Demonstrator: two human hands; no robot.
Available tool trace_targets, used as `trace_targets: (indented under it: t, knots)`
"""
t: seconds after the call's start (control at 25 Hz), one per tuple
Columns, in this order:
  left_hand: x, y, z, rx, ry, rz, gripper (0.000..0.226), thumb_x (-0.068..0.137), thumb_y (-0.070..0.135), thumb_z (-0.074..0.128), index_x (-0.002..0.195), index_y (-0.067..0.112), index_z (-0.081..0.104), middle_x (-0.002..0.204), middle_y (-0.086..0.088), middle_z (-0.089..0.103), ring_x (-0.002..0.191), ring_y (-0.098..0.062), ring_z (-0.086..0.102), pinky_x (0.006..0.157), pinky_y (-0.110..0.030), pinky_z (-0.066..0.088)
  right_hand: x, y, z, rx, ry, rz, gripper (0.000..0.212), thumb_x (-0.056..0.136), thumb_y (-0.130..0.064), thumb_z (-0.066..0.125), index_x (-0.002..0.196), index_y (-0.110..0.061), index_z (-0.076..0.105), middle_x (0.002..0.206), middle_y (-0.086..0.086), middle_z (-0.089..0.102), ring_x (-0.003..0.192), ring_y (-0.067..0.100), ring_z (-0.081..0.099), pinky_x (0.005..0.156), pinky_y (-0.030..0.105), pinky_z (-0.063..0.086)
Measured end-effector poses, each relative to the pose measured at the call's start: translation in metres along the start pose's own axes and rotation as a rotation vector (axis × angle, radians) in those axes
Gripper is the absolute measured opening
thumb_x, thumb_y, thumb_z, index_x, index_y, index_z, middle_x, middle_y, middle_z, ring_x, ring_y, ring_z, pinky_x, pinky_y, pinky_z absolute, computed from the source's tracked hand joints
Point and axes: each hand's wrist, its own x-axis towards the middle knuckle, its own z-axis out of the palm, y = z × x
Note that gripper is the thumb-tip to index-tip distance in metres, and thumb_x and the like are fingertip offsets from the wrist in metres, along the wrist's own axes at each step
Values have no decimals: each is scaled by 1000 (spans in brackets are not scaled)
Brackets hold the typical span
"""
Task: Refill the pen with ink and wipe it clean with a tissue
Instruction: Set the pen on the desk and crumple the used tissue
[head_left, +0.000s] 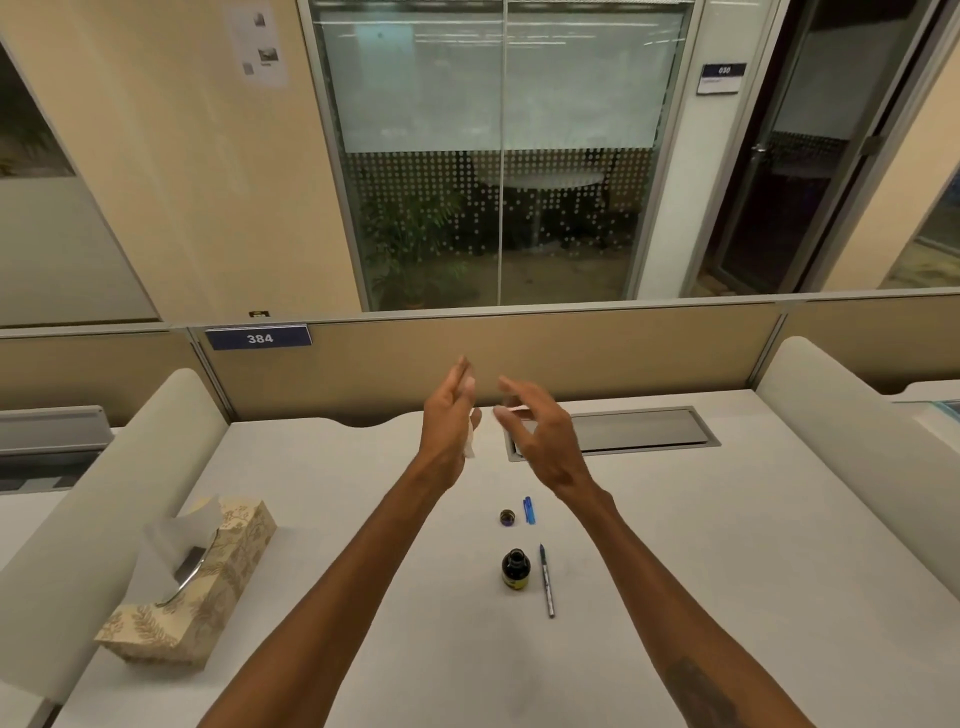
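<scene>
My left hand (447, 421) is raised above the desk, fingers nearly straight, with a crumpled white tissue (471, 439) pressed against its palm. My right hand (540, 431) hovers beside it, fingers curled, pinching a thin white strip (511, 410) that looks like tissue. Below the hands, on the desk, stands an open dark ink bottle (516, 570). Its round cap (507, 517) lies a little farther away. The grey pen (546, 582) lies just right of the bottle, tip pointing away from me. A blue pen cap (529, 510) rests next to the bottle cap.
A patterned tissue box (208, 577) with a tissue sticking up sits at the left of the white desk (727, 545). A grey cable hatch (639, 428) is set into the desk's far side, in front of a beige partition (571, 353).
</scene>
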Motion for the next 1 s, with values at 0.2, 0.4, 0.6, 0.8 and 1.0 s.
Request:
trace_targets:
  t: [0.2,0.4,0.6,0.8,1.0]
  knots:
    - [1,17,-2,-257,-12,-116,47,107,22,34,154,27,28,160,2,33,148,-27,30,109,-47,41,-11,-18,12,145,-238,-46,57,84,-22,74,137,-12,55,113,-16,55,98,1,59,87,16,52]
    - [-16,25,5,-378,-73,-95,53,107,20,31,157,28,16,160,-4,34,146,-25,34,111,-43,38,-9,-33,9,247,-36,-49,30,82,-12,76,112,-9,73,99,-12,69,92,7,67,84,24,56]
    - [-28,34,13,-335,-105,-13,50,107,33,25,157,31,18,155,3,41,109,-1,60,84,-20,56,-8,-48,1,313,7,87,22,83,-15,76,105,-13,75,96,-7,74,91,9,70,86,24,57]
    - [-38,31,17,-271,-88,-56,49,105,43,30,136,17,57,140,-7,58,131,-26,53,108,-43,46,-7,-47,-11,442,25,202,18,87,-18,72,105,-16,74,97,-1,75,93,14,70,86,26,57]
    - [-49,24,7,-139,-35,11,33,98,27,57,126,12,67,120,-7,71,116,-24,65,100,-37,53,-11,-44,-16,586,11,290,26,89,-15,70,112,-4,68,103,12,72,97,26,70,83,31,60]
